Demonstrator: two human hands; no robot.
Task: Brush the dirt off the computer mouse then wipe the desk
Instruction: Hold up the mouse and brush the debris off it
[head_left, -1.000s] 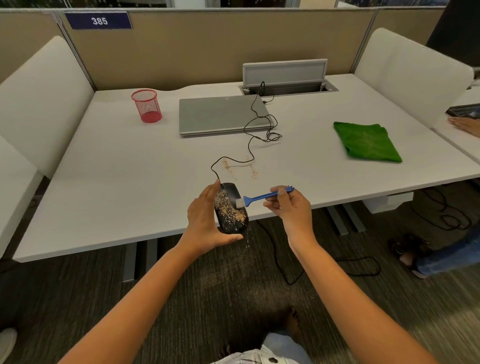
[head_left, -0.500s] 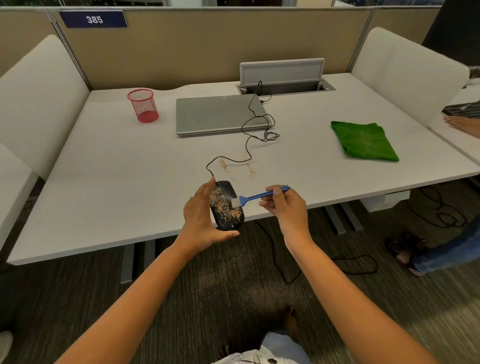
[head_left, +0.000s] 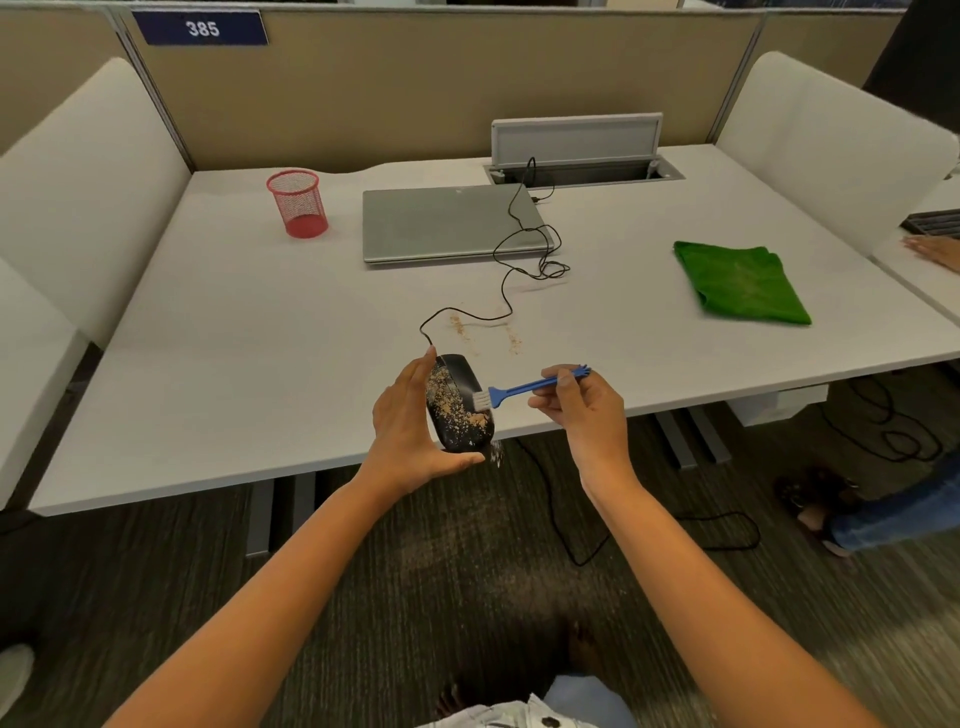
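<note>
Since half a second ago the bristles have slid further down the mouse toward its near end, and grains are now spilling off its lower edge, past the desk's front edge at lower centre of the frame.

I am seeing the right hand (head_left: 582, 410) pinching the far end of the blue brush (head_left: 524, 388) between thumb and curled fingers, so this grip is closed round the handle. Its white bristles are pressing on the black computer mouse (head_left: 460, 402) near its right side. The left hand (head_left: 410, 431) is cupping the mouse from the left, with the thumb under its near end and the fingertips reaching up to its far end; this grip is wrapped round the mouse, holding it tilted above the front edge of the desk (head_left: 234, 364). Brown dirt (head_left: 452, 408) is covering much of the mouse's top.

Moving outward, the mouse's black cable (head_left: 506, 291) is running up across the desk to a closed grey laptop (head_left: 447, 223) at upper centre. Two thin streaks of crumbs (head_left: 485, 332) are lying on the desk just above the mouse. A folded green cloth (head_left: 737, 283) is lying well apart at the right, and a red mesh cup (head_left: 297, 203) is standing at upper left.
</note>
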